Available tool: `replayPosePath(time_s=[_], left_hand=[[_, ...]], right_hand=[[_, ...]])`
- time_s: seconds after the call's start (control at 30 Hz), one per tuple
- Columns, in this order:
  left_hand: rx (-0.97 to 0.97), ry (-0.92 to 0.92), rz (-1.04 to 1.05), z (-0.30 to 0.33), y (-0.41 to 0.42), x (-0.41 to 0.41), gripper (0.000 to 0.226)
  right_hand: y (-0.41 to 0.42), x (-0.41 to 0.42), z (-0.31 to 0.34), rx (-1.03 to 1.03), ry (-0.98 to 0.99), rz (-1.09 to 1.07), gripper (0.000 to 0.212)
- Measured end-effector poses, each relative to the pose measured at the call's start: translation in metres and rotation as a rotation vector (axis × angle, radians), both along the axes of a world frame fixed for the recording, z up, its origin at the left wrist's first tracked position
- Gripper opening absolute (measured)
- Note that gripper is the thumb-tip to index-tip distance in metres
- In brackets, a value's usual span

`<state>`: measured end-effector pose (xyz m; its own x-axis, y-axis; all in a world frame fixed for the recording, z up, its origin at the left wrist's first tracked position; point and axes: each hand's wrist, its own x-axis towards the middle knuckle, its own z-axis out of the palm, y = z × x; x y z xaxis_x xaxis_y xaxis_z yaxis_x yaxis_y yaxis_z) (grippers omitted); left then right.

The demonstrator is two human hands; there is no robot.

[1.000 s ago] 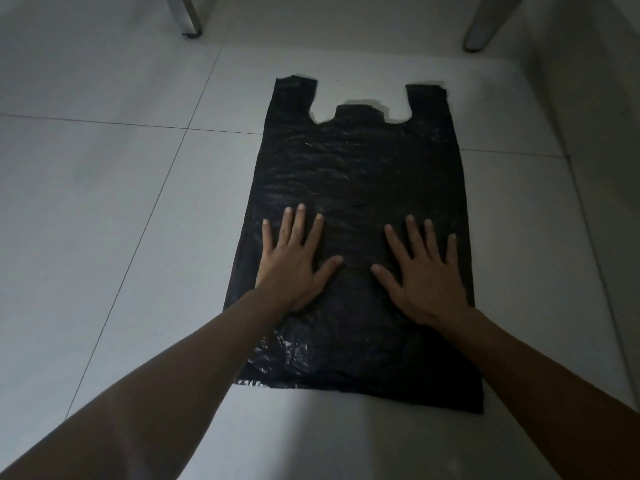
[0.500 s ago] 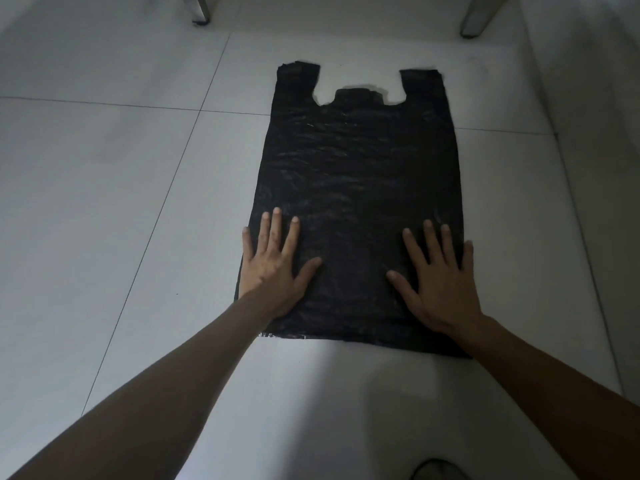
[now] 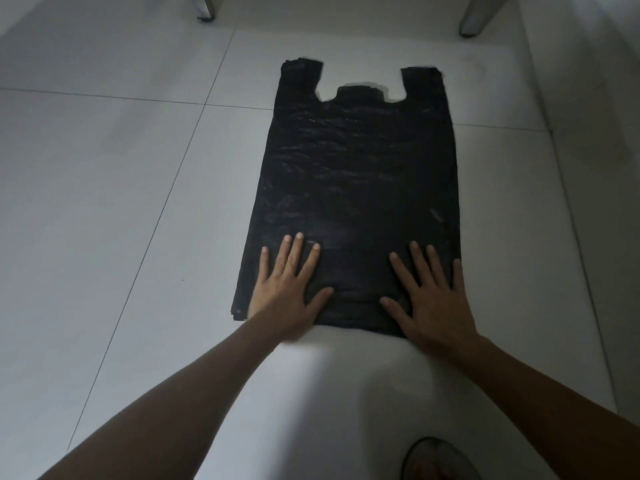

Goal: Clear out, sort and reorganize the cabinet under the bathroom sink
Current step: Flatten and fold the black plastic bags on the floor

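A black plastic bag (image 3: 356,181) lies flat on the white tiled floor (image 3: 121,202), its two handle loops pointing away from me. My left hand (image 3: 287,289) presses flat on the bag's near left corner, fingers spread and straight. On the near right corner my right hand (image 3: 433,299) lies flat too, with its fingers spread. Both palms reach the bag's near edge. The bag looks like a stack of several layers at its left edge.
Two metal legs (image 3: 204,8) (image 3: 478,15) stand at the far edge of the floor. A white wall (image 3: 595,133) runs along the right. A foot in a sandal (image 3: 436,462) shows at the bottom right.
Both hands have slid toward me along the bag, from its middle down to its near edge, smoothing it flat. The bag stays where it was.
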<state>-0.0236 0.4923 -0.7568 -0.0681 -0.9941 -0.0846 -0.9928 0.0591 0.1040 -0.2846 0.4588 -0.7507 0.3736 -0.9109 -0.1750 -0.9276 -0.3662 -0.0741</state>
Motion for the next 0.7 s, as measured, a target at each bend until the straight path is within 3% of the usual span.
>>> replayPosePath(time_s=[0.27, 0.43, 0.6, 0.7], left_hand=[[0.04, 0.011, 0.065, 0.009, -0.007, -0.001, 0.083], [-0.038, 0.057, 0.008, 0.023, -0.057, -0.009, 0.076], [0.026, 0.005, -0.038, 0.009, -0.103, -0.012, 0.074], [0.034, -0.014, 0.015, -0.005, -0.104, -0.001, 0.074]], right_hand=[[-0.008, -0.004, 0.004, 0.026, -0.018, -0.011, 0.081], [-0.065, 0.014, 0.018, -0.038, -0.111, -0.011, 0.076], [-0.124, 0.026, 0.007, -0.016, -0.061, 0.117, 0.074], [-0.139, 0.011, -0.007, -0.023, -0.03, 0.018, 0.075]])
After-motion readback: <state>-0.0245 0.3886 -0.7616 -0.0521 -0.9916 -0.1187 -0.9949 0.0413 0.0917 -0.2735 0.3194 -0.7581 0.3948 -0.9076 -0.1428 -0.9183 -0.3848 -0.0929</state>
